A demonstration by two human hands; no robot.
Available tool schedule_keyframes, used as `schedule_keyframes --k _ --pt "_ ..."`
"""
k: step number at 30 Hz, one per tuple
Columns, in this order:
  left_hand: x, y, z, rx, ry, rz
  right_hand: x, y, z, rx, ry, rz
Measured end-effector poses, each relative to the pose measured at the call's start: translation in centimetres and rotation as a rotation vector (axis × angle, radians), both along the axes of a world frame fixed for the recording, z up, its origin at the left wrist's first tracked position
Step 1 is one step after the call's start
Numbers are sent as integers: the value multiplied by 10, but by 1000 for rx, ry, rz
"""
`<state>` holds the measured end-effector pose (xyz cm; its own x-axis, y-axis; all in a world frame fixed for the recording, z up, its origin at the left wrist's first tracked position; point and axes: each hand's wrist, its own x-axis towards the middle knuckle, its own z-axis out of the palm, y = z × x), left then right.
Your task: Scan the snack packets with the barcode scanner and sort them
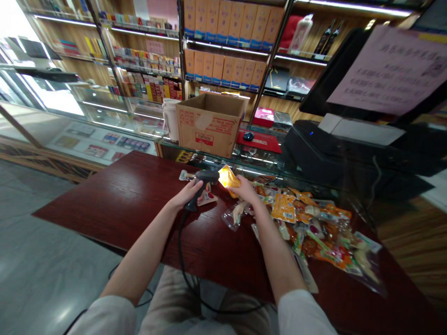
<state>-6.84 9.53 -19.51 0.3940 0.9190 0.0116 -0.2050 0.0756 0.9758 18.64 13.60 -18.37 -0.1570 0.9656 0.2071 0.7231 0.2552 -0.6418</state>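
My left hand (186,193) is wrapped round the grip of a black handheld barcode scanner (204,179), whose cable runs down off the table toward me. Its head points right at an orange snack packet (228,178), lit bright by the scanner. My right hand (246,190) holds that packet up just in front of the scanner. Both hands hover above a dark red wooden table (122,200). Under the scanner lie two small clear packets (208,197).
A heap of several snack packets (314,232) covers the table's right side. Behind it stand an open cardboard box (209,123), a white jug (171,118), a glass counter, a black cash register (335,149) with its screen, and stocked shelves.
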Motion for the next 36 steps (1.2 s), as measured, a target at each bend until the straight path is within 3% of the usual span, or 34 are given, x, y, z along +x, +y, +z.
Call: schedule_keyframes --k 5,9,11,13,15,17,20,24,29,32,36 --pt "-4 4 6 -59 -1 177 2 -3 7 -29 -77 -61" --pt "-21 12 10 -81 69 398 5 -10 14 -41 -279 -287" --pt "-32 15 10 -76 79 457 3 -16 16 -2 -383 -400" --pt "-43 17 10 -66 77 475 -4 -21 17 116 -438 -426" --pt "-51 17 10 -61 68 479 -16 -23 15 251 -463 -339" --pt "-56 18 9 -60 49 489 -28 -23 9 292 -482 -164" --pt "-57 19 7 -68 42 498 -43 -19 -3 138 -567 -1" --pt "-55 19 6 -76 84 496 -43 -9 -9 -89 -721 -160" --pt "-54 20 7 -83 64 480 -36 10 5 -256 -816 -311" --pt "-55 21 8 -80 43 475 -45 24 10 -149 -747 -245" --pt "-55 22 7 -81 39 504 -66 44 -7 -18 -373 9"
